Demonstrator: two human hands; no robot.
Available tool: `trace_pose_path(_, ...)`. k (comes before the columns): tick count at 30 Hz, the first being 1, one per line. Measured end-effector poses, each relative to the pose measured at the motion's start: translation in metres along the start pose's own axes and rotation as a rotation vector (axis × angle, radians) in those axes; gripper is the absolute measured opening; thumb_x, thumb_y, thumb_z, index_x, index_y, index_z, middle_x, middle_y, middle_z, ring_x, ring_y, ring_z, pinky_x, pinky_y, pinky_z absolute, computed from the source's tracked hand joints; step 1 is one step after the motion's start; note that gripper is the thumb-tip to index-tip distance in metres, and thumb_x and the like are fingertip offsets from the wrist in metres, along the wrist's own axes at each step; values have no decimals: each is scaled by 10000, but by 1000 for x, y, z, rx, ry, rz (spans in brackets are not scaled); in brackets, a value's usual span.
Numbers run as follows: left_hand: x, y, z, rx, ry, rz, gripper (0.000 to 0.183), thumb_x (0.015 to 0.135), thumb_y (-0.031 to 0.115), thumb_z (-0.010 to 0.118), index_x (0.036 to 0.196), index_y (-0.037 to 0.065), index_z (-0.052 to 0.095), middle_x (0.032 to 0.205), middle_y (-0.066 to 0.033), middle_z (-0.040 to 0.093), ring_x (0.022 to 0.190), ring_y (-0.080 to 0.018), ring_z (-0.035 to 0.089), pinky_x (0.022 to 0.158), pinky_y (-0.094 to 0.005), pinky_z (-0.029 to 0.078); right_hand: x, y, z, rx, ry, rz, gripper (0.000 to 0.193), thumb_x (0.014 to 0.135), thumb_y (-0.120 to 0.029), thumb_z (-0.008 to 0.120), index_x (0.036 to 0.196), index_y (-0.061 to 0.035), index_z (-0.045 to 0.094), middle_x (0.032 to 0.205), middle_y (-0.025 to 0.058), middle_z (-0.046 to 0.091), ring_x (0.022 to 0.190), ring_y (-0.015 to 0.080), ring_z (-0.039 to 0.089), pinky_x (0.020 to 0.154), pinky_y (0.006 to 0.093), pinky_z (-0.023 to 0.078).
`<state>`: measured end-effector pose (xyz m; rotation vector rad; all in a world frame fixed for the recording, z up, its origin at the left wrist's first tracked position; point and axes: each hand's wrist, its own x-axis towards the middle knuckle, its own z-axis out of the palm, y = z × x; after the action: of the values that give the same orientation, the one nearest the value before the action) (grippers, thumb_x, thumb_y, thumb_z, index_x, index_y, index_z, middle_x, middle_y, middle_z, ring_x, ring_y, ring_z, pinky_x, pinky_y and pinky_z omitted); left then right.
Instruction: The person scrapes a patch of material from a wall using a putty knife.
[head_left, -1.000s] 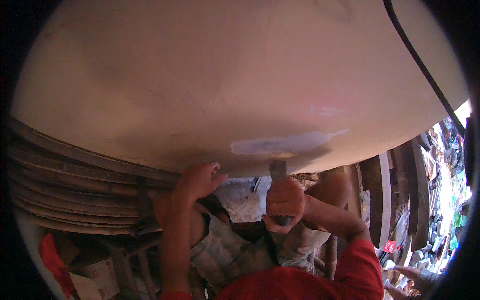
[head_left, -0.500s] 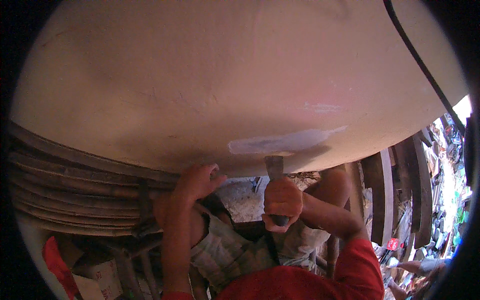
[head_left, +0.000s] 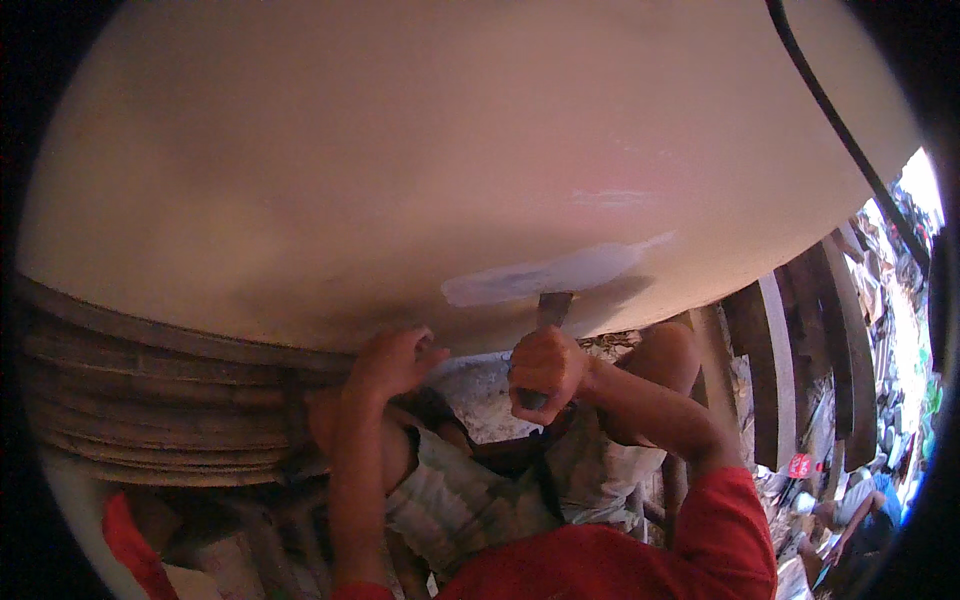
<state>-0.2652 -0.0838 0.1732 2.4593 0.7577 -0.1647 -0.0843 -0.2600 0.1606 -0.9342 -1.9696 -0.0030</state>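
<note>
A putty knife (head_left: 554, 309) is wrapped in my right hand (head_left: 546, 368), its handle end showing below my fist. The metal blade points up and leans slightly right. Its edge is at the lower border of a whitish smeared patch (head_left: 545, 275), which looks like filler, on a large curved beige surface (head_left: 400, 150). Whether the blade touches the surface cannot be made out. To the left, my left hand (head_left: 395, 360) is raised near the surface's lower edge, thumb and fingers apart, holding nothing.
Stacked curved wooden slats (head_left: 160, 390) run along the left under the beige surface. Upright wooden planks (head_left: 785, 370) stand at the right, with littered ground (head_left: 895, 370) beyond. A dark cord (head_left: 835, 115) crosses the upper right. Another person (head_left: 860, 520) is partly visible at lower right.
My right hand has shifted up and slightly left, and the putty knife now leans right instead of standing nearly upright. My left hand has barely moved. The whole view has shifted a little.
</note>
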Motion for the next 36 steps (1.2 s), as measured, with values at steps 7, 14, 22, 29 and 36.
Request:
trace_pose_path(7,1,2,6,5,-12,43,439,791,422,632,1006,40,635,933,-174,653,877,-323,630,786,-395,486,-4,-8,6,-47,-92,-49,191,575,-203,671,573,-133,493,540,10,422,470,200,470,421,319,372)
trace_pose_path(14,-2,29,10,73,-61,27,393,801,387,620,991,43,633,918,-175,651,863,-336,624,766,-402,481,6,-23,17,-48,-7,-50,196,557,-238,684,591,-145,516,584,11,479,502,214,497,433,329,383)
trace_pose_path(22,10,15,42,104,-174,103,417,789,416,619,1031,76,630,942,-171,651,871,-355,615,792,-426,480,-2,-29,23,-134,-6,-80,190,592,-251,659,595,-154,496,592,6,481,514,216,510,429,334,386)
trace_pose_path(29,25,20,51,95,-219,117,394,805,393,594,1061,95,617,986,-147,647,927,-353,606,814,-450,474,-6,-20,25,-139,115,-30,253,574,-269,660,570,-131,447,567,23,448,497,236,492,421,346,373)
trace_pose_path(36,48,41,62,60,-205,162,296,787,276,595,1020,95,620,961,-166,639,942,-370,590,790,-447,475,-17,-6,20,-97,202,-10,261,591,-246,666,554,-116,444,551,39,430,466,232,466,413,339,366)
